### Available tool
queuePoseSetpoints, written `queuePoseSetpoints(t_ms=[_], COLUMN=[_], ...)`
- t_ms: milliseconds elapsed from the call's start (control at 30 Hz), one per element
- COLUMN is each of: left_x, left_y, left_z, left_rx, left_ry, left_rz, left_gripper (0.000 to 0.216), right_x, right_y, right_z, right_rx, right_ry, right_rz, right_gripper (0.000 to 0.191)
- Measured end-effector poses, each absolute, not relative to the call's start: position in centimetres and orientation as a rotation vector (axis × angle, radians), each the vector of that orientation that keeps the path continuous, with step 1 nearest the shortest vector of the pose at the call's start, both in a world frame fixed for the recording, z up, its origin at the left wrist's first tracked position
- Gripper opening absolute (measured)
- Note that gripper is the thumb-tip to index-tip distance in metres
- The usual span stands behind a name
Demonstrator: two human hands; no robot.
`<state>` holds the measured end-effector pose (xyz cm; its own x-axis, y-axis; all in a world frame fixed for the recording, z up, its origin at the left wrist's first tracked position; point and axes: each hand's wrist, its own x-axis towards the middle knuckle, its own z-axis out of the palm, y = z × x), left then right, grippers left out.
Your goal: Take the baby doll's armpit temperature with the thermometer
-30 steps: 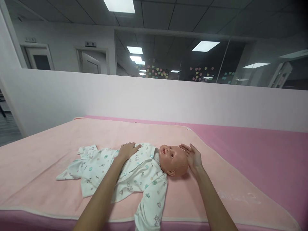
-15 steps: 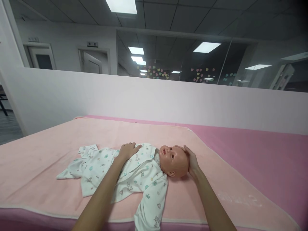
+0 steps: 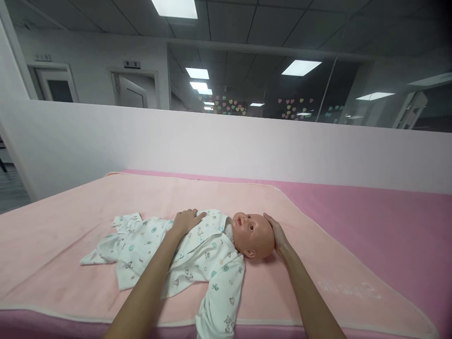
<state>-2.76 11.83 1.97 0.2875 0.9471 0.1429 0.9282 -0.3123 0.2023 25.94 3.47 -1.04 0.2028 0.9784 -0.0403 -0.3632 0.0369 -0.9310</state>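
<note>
A baby doll lies on its back on a light pink blanket (image 3: pixel 70 221), its bare head (image 3: pixel 254 234) to the right. It wears a white printed outfit (image 3: pixel 197 256) with sleeves and legs spread out. My left hand (image 3: pixel 186 220) rests flat on the doll's chest, fingers stretched out. My right hand (image 3: pixel 277 234) cups the top and back of the doll's head, fingers curved against it and partly hidden behind it.
The blanket covers a darker pink bed surface (image 3: pixel 381 221) that runs on to the right. A low white partition wall (image 3: pixel 226 146) stands right behind the bed, with glass panels above. The bed's front edge is near the bottom of the view.
My right hand has moved left from beside the doll's head and now lies against it. My left hand has stayed on the chest.
</note>
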Motion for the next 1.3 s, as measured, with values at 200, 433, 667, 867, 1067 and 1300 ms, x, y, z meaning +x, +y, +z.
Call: queuePoseSetpoints(t_ms=[200,433,667,867,1067,1300], left_x=[-2.7,-2.7,-2.7,-2.8,-2.8,-2.9], left_y=[11.9,11.8,11.7,11.7,11.7,11.9], left_z=[2.0,2.2,2.2,1.9,1.8,1.6], left_rx=[2.452,2.458,2.454,2.448,2.444,2.452], left_ry=[1.796,1.794,1.790,1.791,1.792,1.782], left_rz=[0.361,0.345,0.363,0.390,0.395,0.397], left_gripper=[0.061,0.062,0.059,0.063,0.062,0.060], right_x=[26.2,27.7,26.8,25.6,26.2,28.3], right_y=[3.5,4.9,3.7,2.5,3.0,4.2], right_z=[-1.0,-2.3,-1.3,-0.1,-0.6,-1.5], right_rx=[-1.028,-1.070,-1.002,-1.026,-1.004,-0.903], right_ry=[-0.737,-0.573,-0.699,-0.758,-0.768,-0.682], right_rz=[1.214,0.953,1.116,1.317,1.290,1.081], right_gripper=[0.032,0.026,0.030,0.032,0.036,0.036])
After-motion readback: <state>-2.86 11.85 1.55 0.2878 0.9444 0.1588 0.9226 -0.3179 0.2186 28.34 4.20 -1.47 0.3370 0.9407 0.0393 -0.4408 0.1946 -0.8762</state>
